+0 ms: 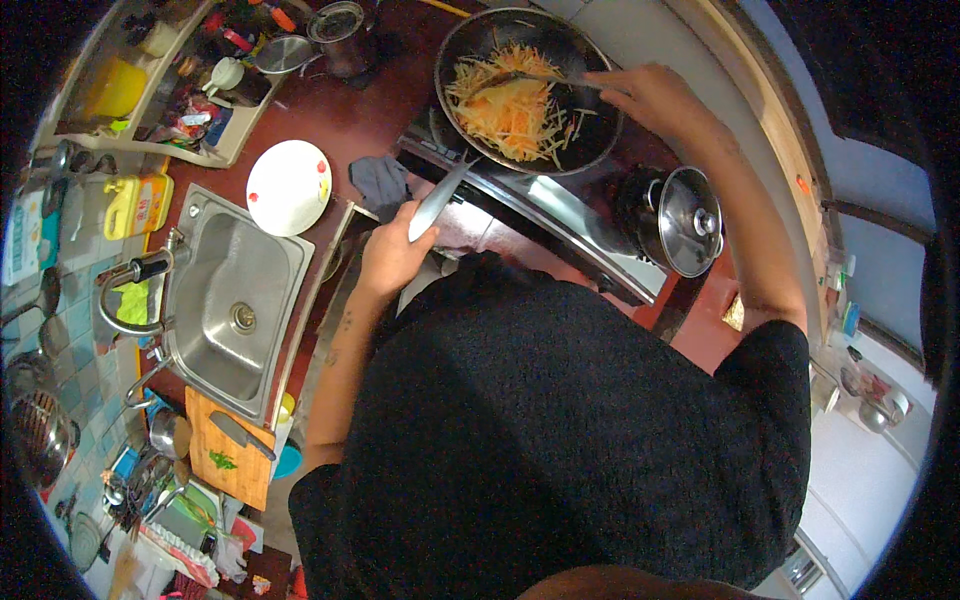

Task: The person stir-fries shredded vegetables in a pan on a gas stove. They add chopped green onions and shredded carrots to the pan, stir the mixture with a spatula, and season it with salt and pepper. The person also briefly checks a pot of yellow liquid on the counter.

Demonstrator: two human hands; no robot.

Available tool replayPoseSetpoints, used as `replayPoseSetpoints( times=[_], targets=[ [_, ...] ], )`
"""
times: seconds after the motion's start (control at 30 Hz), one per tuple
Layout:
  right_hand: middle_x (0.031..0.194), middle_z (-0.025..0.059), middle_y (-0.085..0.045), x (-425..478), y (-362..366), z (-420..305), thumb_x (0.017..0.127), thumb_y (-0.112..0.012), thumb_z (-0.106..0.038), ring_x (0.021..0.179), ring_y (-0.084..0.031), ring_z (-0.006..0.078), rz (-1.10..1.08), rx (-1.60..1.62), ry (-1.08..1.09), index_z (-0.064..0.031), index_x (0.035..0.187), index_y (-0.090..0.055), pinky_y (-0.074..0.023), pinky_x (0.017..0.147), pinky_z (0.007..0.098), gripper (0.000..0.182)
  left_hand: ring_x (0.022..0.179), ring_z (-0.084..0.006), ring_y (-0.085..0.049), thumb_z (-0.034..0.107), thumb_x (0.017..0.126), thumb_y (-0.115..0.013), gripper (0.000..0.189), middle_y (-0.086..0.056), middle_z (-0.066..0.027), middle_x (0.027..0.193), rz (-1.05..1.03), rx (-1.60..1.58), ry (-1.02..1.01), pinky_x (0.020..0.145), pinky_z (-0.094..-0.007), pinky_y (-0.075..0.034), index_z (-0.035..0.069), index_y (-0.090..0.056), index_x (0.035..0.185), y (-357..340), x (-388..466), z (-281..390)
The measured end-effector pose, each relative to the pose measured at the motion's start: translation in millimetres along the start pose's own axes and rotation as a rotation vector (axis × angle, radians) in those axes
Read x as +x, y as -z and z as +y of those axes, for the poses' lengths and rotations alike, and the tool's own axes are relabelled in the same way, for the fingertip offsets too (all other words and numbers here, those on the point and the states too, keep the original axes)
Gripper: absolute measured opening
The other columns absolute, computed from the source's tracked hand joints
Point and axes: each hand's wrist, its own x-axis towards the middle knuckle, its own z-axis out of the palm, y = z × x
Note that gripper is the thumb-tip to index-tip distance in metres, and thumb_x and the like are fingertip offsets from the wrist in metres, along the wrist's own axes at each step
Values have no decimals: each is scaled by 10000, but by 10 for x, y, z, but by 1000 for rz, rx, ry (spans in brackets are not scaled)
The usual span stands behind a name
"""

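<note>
My left hand (397, 251) grips the pale handle (441, 199) of a dark wok (595, 154), which sits over the stove. Shredded orange and pale vegetables (510, 112) are heaped in the wok, mostly on its left side. Above the wok's right rim, my right hand (637, 94) is closed around the handle of a spatula (551, 77). Its blade reaches into the shreds and is partly hidden by them.
A lidded pot (686, 221) stands right of the wok, near my right forearm. On the left are a white plate (289, 187), a grey cloth (377, 182) and a steel sink (217, 330). A knife (241, 435) and chopped greens (222, 460) lie on a wooden cutting board (251, 484).
</note>
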Motion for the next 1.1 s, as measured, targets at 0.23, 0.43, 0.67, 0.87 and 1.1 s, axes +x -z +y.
replayPoseSetpoints(
  times=[0.23, 0.43, 0.67, 0.87, 1.1],
  targets=[
    [989, 151, -701, -598, 5, 120, 906, -605, -263, 893, -659, 381, -60, 39, -62, -210, 1201, -676, -524, 823, 463, 308, 905, -474, -630, 352, 876, -637, 462, -660, -285, 936, -17, 44, 48, 771, -519, -499, 78, -533, 1233, -27, 16, -46],
    [1078, 168, -684, -471, -348, 177, 933, -560, -322, 982, -652, 372, 77, 70, -286, -177, 1184, -681, -510, 879, 483, 314, 910, -474, -629, 345, 878, -636, 462, -658, -286, 937, -20, 20, 34, 770, -515, -499, 76, -530, 1238, 0, 22, 7],
    [952, 182, -691, -376, -862, 1348, 934, -533, -356, 846, -660, 328, 209, 282, -413, -91, 1131, -675, -514, 751, 450, 359, 906, -469, -632, 334, 882, -634, 446, -652, -292, 927, -18, 12, 26, 761, -507, -502, 76, -528, 1230, 23, -10, 83],
    [704, 21, -515, 27, -1385, 1057, 936, -580, -436, 561, -363, 122, -125, 1278, -636, -123, 1176, -651, -343, 514, 256, 401, 876, -465, -637, 327, 880, -634, 425, -657, -280, 914, 8, 29, 11, 747, -513, -500, 87, -537, 1216, 15, -9, 80],
    [876, 66, -682, -358, -675, 552, 945, -586, -369, 715, -605, 179, 8, 618, -322, -135, 1253, -646, -501, 665, 332, 391, 925, -450, -641, 324, 898, -634, 439, -661, -262, 971, -28, 35, 83, 787, -472, -502, 96, -533, 1260, 29, -20, 99]
  ],
)
